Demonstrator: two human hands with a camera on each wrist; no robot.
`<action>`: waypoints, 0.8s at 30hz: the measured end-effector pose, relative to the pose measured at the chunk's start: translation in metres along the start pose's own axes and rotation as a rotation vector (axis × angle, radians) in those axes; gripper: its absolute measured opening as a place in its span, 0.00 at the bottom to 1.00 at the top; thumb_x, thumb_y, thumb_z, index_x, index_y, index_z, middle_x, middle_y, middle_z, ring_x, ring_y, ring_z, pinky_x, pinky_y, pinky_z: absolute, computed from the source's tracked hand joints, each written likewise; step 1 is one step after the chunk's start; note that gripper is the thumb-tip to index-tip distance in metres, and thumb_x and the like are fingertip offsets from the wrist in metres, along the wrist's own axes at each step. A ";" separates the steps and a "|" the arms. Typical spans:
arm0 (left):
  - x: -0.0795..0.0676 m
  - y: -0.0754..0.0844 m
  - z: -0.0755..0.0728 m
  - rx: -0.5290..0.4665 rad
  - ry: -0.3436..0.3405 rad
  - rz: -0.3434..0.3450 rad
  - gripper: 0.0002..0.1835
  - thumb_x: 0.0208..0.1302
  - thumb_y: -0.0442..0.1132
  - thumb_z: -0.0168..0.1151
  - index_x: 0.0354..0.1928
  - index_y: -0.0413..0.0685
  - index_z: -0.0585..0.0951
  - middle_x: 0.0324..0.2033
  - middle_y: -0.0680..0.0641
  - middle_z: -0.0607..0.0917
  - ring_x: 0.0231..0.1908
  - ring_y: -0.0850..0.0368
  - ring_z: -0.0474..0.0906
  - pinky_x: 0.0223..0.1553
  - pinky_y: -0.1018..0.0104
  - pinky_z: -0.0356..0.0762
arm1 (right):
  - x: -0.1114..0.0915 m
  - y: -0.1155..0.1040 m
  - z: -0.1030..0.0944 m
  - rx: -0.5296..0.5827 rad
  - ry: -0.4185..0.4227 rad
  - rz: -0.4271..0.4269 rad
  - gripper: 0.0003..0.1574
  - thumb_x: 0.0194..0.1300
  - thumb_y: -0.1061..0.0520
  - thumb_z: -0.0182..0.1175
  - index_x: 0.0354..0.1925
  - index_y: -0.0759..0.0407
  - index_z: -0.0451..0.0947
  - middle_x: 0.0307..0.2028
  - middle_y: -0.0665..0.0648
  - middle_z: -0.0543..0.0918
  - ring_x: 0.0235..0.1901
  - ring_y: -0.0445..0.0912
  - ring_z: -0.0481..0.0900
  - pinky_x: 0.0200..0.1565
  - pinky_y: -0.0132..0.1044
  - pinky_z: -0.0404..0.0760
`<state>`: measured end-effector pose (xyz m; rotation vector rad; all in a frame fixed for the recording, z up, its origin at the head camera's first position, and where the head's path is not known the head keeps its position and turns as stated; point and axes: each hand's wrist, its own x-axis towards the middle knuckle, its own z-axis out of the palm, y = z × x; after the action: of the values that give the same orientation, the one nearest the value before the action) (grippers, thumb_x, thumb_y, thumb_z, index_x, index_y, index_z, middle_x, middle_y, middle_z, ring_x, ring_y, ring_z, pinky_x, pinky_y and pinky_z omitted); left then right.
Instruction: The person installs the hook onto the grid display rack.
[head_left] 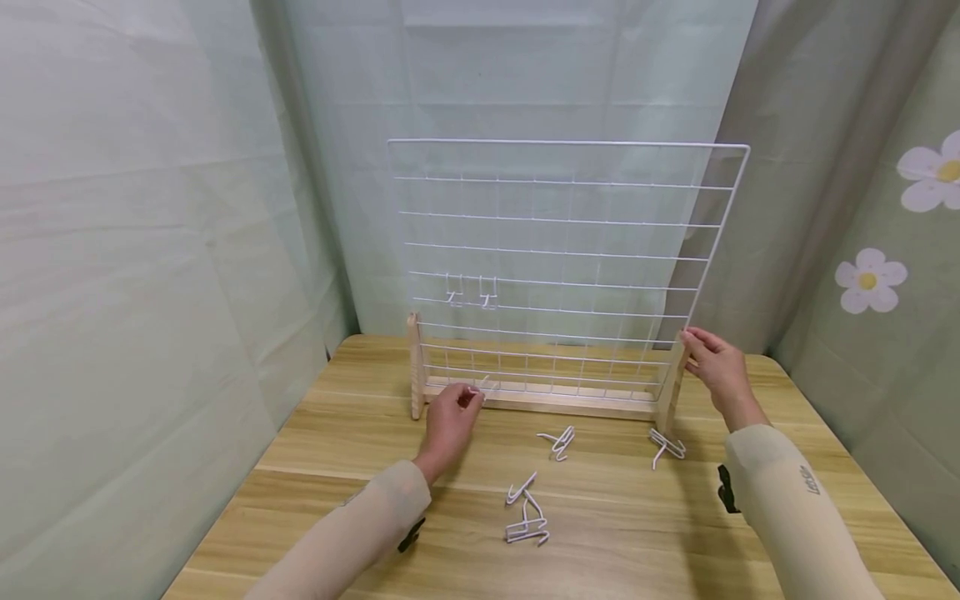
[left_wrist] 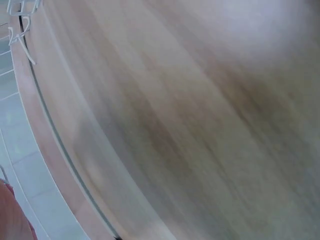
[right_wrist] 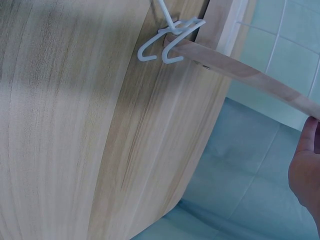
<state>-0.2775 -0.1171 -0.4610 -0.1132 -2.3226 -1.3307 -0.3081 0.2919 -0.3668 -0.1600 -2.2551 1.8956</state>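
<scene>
A white wire grid rack stands upright between two wooden end posts, joined by a wooden base bar. My left hand pinches a small white wire hook in front of the grid's lower left part. In the left wrist view only part of that hand shows. At the top of the right wooden post, my right hand holds on with thumb and fingers; the right wrist view shows this hand at the post's end. Two white hooks hang side by side on the grid's left.
Several loose white hooks lie on the wooden table: one hook before the base bar, another hook by the right post's foot, and a pair of hooks nearer me. Pale curtains surround the table.
</scene>
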 end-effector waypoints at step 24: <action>0.024 0.012 0.003 -0.086 0.391 0.036 0.04 0.63 0.35 0.68 0.35 0.40 0.85 0.29 0.45 0.84 0.31 0.49 0.79 0.33 0.59 0.76 | 0.002 0.003 0.000 -0.014 0.000 -0.003 0.41 0.71 0.39 0.54 0.69 0.64 0.66 0.53 0.47 0.76 0.59 0.47 0.73 0.56 0.36 0.75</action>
<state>-0.2963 -0.1115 -0.4426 0.0720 -1.9293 -1.3026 -0.3105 0.2933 -0.3697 -0.1581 -2.2680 1.8784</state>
